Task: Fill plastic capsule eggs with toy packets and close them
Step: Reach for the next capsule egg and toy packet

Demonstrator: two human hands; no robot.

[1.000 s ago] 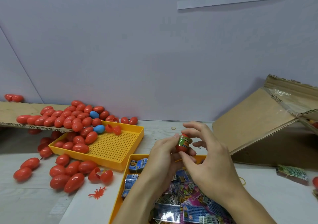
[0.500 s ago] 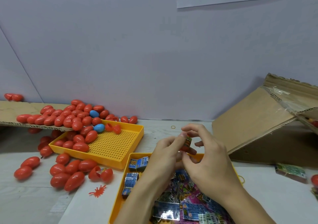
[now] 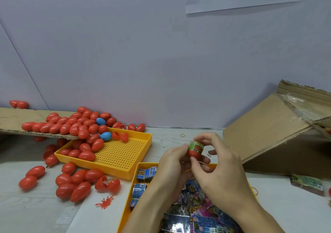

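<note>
Glossy plastic eggs (image 3: 81,190) — rough cardboard box (image 3: 272,136) — shiny foil packets (image 3: 197,215).

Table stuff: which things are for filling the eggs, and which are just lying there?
For the job:
- red egg half, held by both hands, left and right
- green packet stuffed in it
- tray of packets
- red eggs

Just lying about:
- cardboard box
- rubber band
- red toy bug
</note>
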